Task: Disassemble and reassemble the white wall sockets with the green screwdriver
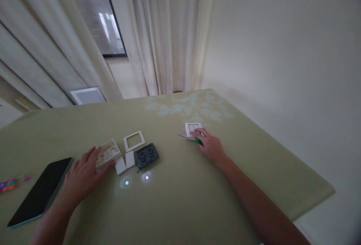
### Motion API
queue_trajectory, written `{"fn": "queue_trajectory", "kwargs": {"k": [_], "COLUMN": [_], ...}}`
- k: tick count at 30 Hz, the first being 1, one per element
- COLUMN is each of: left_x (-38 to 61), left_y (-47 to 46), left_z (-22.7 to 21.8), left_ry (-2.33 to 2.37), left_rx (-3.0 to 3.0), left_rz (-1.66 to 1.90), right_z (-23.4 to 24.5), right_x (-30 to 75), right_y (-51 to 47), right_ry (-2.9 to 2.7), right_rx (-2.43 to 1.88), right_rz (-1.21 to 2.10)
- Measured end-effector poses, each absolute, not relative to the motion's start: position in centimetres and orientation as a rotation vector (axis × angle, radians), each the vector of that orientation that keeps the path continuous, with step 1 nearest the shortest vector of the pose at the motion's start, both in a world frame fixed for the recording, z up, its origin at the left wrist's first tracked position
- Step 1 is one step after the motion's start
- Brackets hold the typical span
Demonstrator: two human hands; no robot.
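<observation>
My left hand (83, 173) rests on the table with its fingers wrapped round a small cardboard box (107, 153). To the right of the box lie a white square frame (134, 141), two small white plates (125, 163) and a dark socket insert (146, 155). Farther right, my right hand (210, 146) is closed on a green-handled screwdriver (188, 137) whose thin shaft points left. The hand's fingertips sit at a white socket module (192, 128) just beyond it.
A black phone (41, 191) lies face up at the near left, with colourful small items (11, 183) at the left edge. The green table (180, 207) ends at the right and far sides; curtains and a window stand behind it.
</observation>
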State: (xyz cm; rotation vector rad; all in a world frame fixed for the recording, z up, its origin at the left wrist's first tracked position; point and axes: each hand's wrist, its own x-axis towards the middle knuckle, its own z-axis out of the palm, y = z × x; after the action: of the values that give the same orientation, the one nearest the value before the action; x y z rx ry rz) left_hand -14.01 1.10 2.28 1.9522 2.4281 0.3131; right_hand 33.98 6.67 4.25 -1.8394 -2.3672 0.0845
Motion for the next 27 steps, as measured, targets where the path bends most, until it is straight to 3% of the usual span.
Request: {"fn": "queue_trajectory", "kwargs": {"k": [11, 17, 22, 27], "left_x": [-13.7, -12.5, -8.3, -2.2], "left_y": [0.9, -0.2, -1.7, -4.1], "left_z": [2.3, 4.6, 6.3, 6.0], "left_ry": [2.355, 2.355, 1.913, 1.357], "left_rx": [1.929, 1.932, 2.078, 2.244], "left_rz": [0.625, 0.794, 1.044, 0.894], "right_z": [4.2, 3.6, 2.9, 2.8], "right_x": [32.7, 32.5, 32.4, 33.0], "right_y": [6.3, 6.1, 6.2, 6.5], "right_ry": [-2.25, -2.245, -2.192, -2.052], "right_rx": [-1.949, -1.89, -1.895, -1.883], "right_rz": [-0.05, -0.071, -0.072, -0.041]}}
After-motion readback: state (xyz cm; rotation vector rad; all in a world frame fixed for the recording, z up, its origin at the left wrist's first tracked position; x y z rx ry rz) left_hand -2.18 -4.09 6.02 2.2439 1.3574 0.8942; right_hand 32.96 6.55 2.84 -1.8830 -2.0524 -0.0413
